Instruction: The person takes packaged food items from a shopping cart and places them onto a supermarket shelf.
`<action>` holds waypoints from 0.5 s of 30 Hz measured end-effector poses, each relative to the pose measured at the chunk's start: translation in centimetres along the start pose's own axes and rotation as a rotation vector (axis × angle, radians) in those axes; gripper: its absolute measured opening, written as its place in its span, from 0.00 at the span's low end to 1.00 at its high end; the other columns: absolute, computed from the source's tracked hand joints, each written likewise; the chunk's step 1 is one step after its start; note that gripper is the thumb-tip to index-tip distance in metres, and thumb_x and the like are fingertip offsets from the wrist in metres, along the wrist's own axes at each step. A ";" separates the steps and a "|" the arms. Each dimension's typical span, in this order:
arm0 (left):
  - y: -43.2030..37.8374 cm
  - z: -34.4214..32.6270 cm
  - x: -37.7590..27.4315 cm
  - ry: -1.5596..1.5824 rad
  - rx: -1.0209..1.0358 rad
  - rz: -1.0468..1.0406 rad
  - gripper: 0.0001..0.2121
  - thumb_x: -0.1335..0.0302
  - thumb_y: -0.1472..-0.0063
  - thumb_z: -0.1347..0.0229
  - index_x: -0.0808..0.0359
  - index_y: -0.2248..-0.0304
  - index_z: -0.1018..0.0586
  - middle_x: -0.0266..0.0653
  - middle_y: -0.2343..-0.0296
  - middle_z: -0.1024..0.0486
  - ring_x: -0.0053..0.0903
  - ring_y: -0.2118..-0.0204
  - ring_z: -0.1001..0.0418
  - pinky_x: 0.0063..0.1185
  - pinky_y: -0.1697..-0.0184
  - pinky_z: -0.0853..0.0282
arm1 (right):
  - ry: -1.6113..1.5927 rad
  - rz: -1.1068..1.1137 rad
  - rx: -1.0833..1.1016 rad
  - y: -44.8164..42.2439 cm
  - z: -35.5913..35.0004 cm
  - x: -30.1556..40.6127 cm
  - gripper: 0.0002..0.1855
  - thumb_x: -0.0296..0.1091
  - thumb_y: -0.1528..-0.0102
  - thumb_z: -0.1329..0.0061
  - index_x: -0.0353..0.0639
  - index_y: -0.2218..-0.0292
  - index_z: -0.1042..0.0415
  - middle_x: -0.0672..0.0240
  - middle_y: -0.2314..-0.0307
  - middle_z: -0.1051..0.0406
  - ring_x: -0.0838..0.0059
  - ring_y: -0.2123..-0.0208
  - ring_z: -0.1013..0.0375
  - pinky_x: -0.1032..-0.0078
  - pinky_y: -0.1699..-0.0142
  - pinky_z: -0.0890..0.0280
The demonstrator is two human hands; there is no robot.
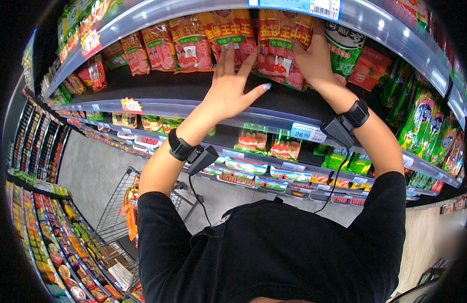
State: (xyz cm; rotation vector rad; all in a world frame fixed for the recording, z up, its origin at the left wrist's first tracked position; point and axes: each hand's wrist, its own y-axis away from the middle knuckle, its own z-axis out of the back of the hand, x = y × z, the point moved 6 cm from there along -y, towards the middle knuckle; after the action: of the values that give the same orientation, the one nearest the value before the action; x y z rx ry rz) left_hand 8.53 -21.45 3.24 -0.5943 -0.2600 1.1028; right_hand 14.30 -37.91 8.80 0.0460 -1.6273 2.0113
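Note:
Red and yellow bags of sausages stand in a row on the upper shelf. My left hand (231, 85) rests its spread fingertips against the front of one sausage bag (218, 32), its thumb pointing right. Just right of a gap, my right hand (314, 57) is at the right side of another sausage bag (277, 49), with the thumb on its front; its other fingers are hidden behind or beside the bag, so its hold is unclear. A green and white bag (343, 51) stands directly right of that hand. Both wrists wear black straps with small devices and cables.
Clear plastic shelf edges (233, 113) with price tags curve across below and above my hands. Lower shelves hold packaged sausages (252, 138). A wire shopping cart (118, 212) with goods stands at lower left, near stocked shelves (55, 242). Green bags (422, 121) fill the right side.

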 end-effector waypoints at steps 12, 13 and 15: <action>-5.9 1.5 4.7 -0.156 -0.389 0.199 0.43 0.54 0.54 0.45 0.75 0.48 0.52 0.76 0.54 0.55 0.64 0.51 0.54 0.43 0.49 0.54 | 0.082 0.124 -0.068 0.1 1.0 2.4 0.26 0.25 0.59 0.53 0.36 0.56 0.43 0.47 0.61 0.41 0.45 0.58 0.42 0.60 0.52 0.46; -6.6 0.9 5.2 -0.096 -0.277 0.256 0.46 0.54 0.55 0.44 0.74 0.47 0.55 0.78 0.52 0.60 0.67 0.50 0.58 0.44 0.47 0.58 | 0.085 0.125 -0.068 0.2 1.1 2.2 0.26 0.25 0.59 0.53 0.36 0.56 0.43 0.47 0.61 0.41 0.45 0.58 0.42 0.60 0.52 0.46; -7.7 0.7 5.3 -0.121 -0.276 0.270 0.47 0.54 0.56 0.44 0.77 0.48 0.55 0.78 0.52 0.58 0.67 0.49 0.59 0.44 0.48 0.57 | 0.140 0.164 -0.081 0.3 1.1 2.3 0.29 0.25 0.59 0.53 0.36 0.54 0.45 0.46 0.59 0.43 0.44 0.56 0.44 0.59 0.51 0.47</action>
State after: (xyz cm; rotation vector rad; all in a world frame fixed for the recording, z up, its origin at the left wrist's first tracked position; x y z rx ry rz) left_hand 16.32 -18.92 7.71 -0.8266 -0.4511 1.3774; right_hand 11.91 -38.09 9.61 -0.2602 -1.6667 2.0165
